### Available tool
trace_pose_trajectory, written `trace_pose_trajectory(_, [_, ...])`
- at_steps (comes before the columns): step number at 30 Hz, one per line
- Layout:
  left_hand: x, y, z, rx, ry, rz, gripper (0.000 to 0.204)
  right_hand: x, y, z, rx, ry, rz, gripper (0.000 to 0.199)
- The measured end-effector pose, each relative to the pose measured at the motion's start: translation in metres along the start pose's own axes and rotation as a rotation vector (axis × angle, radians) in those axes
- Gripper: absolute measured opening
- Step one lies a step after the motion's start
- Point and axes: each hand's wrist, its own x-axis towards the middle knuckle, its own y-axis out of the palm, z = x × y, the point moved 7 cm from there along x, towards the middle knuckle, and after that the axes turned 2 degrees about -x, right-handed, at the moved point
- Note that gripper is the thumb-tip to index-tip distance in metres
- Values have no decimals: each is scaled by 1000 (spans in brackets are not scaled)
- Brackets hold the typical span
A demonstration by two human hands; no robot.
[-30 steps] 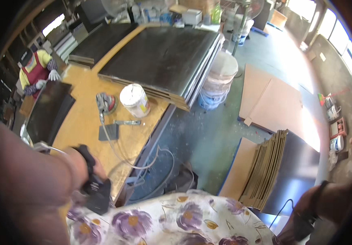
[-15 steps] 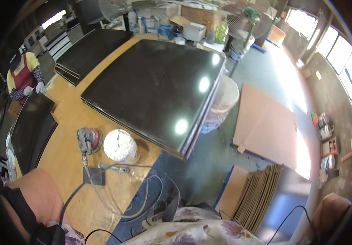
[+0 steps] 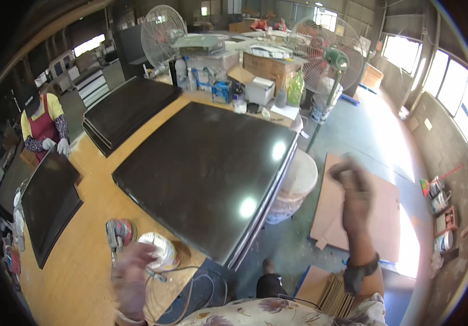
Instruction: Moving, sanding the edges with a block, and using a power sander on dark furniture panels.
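The left hand (image 3: 132, 271) is blurred, low over the wooden bench (image 3: 76, 261), just in front of a white tub (image 3: 158, 251) and maybe touching its near edge; whether its fingers are curled or loose cannot be told. The tub sits on the bench just off the near corner of the big black panel (image 3: 207, 179), with a red sander (image 3: 119, 233) right beside it on the left and a grey cable (image 3: 190, 282) looping off the bench edge below it. The right hand (image 3: 351, 179) is raised in the air to the right of the panel, over the sheets of cardboard (image 3: 375, 217) on the floor, blurred, fingers bunched loosely with nothing seen in them; a dark band wraps that wrist. A white bucket (image 3: 296, 182) stands under the panel's right edge. Left of the panel, another person in a red apron and white gloves (image 3: 55, 145) holds a smaller black panel (image 3: 49, 201). More dark panels (image 3: 128, 106) are stacked behind, near two fans (image 3: 162, 27).
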Motion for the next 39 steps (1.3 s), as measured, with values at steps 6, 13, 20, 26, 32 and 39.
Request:
trace_pose_trajectory(6, [-87,-10,169,368,-676,-220,38,31,15,-223,63,533,252,37])
trace_pose_trajectory(13, [-67,15,193,590,-419,-466,38,130,77,-318,-401,-27,236,48])
trace_pose_trajectory(20, [-45,52,190,689,-450,-819,41,192,118,-394,-858,137,523,45])
trace_pose_trajectory(26, [-62,33,202,624,-331,-791,50,186,119,-374,-918,97,544,40])
trace_pose_trajectory(32, [-99,23,205,619,-371,-683,60,146,63,-362,-972,114,561,40])
trace_pose_trajectory(39, [-132,45,185,595,-515,-597,64,103,-45,-381,-937,150,525,40])
